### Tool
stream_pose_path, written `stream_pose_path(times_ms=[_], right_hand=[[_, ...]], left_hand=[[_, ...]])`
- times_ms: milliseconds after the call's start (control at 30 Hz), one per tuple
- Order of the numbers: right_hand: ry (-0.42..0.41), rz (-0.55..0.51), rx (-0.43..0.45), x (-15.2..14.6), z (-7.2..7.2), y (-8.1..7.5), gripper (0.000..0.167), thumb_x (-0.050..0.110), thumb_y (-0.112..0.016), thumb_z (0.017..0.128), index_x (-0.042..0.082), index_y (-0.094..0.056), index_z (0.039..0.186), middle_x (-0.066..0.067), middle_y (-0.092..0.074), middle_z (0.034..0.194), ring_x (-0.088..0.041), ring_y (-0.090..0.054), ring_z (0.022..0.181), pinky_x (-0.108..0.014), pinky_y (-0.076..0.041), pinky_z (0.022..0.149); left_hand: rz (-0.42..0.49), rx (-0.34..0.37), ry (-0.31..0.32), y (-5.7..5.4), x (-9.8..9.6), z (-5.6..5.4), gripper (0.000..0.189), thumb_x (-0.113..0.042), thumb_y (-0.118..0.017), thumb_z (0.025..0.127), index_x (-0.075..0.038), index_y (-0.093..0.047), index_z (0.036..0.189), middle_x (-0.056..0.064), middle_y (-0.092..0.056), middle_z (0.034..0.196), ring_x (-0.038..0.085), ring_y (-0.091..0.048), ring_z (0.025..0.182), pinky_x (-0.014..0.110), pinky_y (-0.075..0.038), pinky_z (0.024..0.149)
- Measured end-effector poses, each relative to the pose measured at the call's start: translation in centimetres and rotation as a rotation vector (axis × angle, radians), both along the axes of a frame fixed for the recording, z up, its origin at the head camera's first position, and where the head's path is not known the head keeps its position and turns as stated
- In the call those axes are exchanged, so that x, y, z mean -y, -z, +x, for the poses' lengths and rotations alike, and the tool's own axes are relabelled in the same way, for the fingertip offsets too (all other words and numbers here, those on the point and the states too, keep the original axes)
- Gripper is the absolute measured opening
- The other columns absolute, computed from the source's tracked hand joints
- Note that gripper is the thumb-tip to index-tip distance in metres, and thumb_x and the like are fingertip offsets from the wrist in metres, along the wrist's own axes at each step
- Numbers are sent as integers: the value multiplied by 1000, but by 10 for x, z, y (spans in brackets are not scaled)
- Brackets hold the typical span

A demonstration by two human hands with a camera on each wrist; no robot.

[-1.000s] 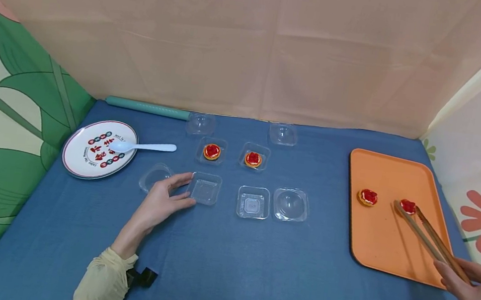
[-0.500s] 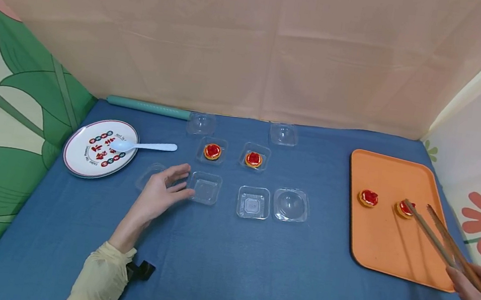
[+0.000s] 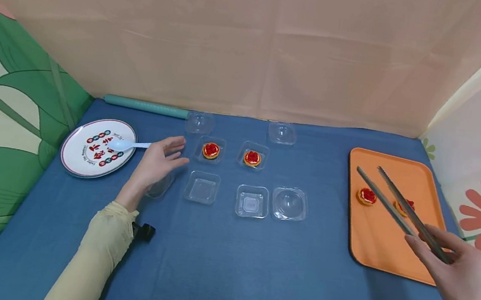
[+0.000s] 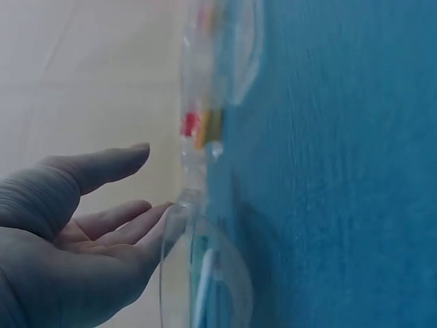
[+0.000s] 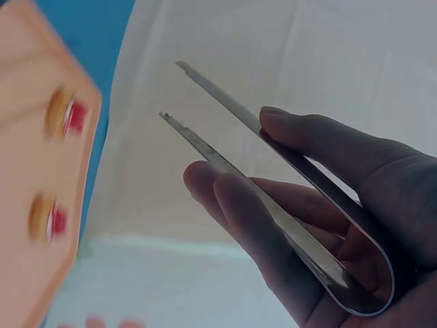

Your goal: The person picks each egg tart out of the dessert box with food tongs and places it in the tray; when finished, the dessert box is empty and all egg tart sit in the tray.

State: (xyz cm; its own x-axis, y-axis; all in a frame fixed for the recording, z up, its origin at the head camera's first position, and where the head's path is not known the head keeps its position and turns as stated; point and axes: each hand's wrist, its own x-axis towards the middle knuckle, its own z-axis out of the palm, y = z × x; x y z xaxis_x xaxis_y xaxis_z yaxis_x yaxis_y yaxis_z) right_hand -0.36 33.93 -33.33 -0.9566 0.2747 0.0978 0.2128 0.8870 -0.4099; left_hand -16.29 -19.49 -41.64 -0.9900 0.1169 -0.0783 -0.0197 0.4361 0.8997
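In the head view my right hand grips a pair of metal tongs above the orange tray. The tongs' tips are apart with nothing between them. Two red-topped tarts, a left tart and a partly covered right tart, sit on that tray. My left hand holds nothing, its fingers loosely extended. It hovers over a clear lid and hides the end of the white spoon. To its right lies a clear square container.
Two more tarts, one and another, sit in clear containers behind. An uncovered container base is joined to a clear lid. A white plate stands left; a teal stick lies along the back wall.
My left hand has drawn away from the clear container, back and slightly left. The tongs released the right tart, now lower on the tray, and moved left and up, still spread.
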Motion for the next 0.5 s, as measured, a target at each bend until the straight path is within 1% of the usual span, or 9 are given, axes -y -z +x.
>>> stream_pose_path(times_ms=[67,133,167,200,267,300,333,400,500], right_hand=[[-55,18,-21,10,-6,-2,53,24,-87,93,-16,-69,122,-33,-74,94,-41,-66,66,-28,-40,39],[-121,11,-66,21,-12,-4,51,25,-89,91,-12,-73,121,-31,-75,94,-36,-66,63,-30,-37,37],[-156,2,-90,27,-16,-4,49,24,-90,90,-11,-74,120,-29,-76,92,-34,-65,60,-31,-36,36],[-192,1,-106,32,-20,-4,48,24,-91,89,-9,-75,120,-25,-75,83,-29,-62,55,-32,-34,36],[-262,-16,-132,45,-31,-5,47,23,-91,88,-6,-76,122,-15,-71,69,-25,-62,54,-32,-34,35],[-297,-29,-135,51,-36,-5,46,22,-91,88,-5,-77,123,-9,-67,63,-22,-58,51,-32,-33,35],[-326,-47,-132,57,-41,-5,46,22,-90,89,-4,-77,124,-6,-67,64,-20,-56,50,-31,-34,36],[-372,-72,-118,70,-50,-4,46,24,-90,90,-3,-77,125,0,-59,58,-18,-50,48,-30,-33,37],[-426,-100,-97,88,-62,-2,44,25,-88,92,-3,-77,124,-2,-67,67,-16,-44,46,-28,-35,39]], left_hand=[[-4,20,16,2,-1,-9,67,1,-71,102,10,-38,160,28,-44,162,40,-43,151,45,-44,122],[2,42,31,5,-4,-15,68,1,-71,102,10,-38,160,27,-44,162,39,-43,151,44,-43,123],[5,51,35,6,-6,-18,68,2,-71,101,9,-38,160,27,-44,162,39,-43,151,44,-42,123],[7,57,36,7,-6,-20,68,2,-72,101,9,-39,160,27,-44,163,39,-43,151,44,-42,124],[10,64,34,8,-7,-23,69,3,-72,100,8,-39,161,27,-44,163,39,-44,151,44,-42,124],[11,67,30,9,-8,-24,70,3,-73,100,8,-38,161,26,-43,163,39,-44,151,45,-42,124],[7,70,29,10,-7,-25,71,3,-73,100,8,-38,161,26,-43,164,39,-43,151,45,-42,123],[9,79,33,11,-7,-25,74,3,-74,100,7,-36,163,25,-41,165,39,-42,152,46,-42,123],[17,89,44,12,-7,-25,77,2,-75,99,6,-34,164,24,-38,167,39,-40,153,45,-42,123]])
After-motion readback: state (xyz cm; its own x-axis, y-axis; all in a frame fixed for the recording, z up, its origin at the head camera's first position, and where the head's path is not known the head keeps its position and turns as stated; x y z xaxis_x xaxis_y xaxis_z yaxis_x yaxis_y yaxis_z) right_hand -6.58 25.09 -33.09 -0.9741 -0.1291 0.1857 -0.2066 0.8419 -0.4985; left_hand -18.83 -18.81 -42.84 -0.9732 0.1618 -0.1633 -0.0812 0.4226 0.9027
